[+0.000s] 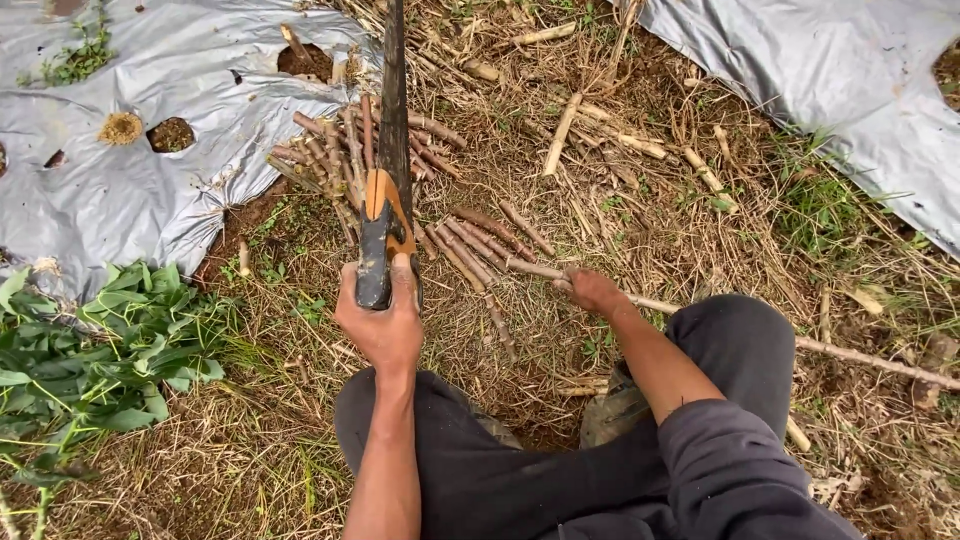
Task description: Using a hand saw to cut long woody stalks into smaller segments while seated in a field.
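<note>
arms: both bare to the elbow | right sleeve (pixel 720 450): dark grey, pushed up | trousers (pixel 500 470): dark grey, loose | boot (pixel 612 408): muddy olive, between the knees

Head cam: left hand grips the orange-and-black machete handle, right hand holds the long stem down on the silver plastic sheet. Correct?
Not quite. The left hand does grip the orange-and-black machete handle, but the right hand holds the long stem on dry straw-covered ground, not on the silver plastic sheet, which lies off to the sides. The head view shows it.

Both hands (pixel 383 322) (pixel 592 290) clenched, forearms outstretched.
</note>
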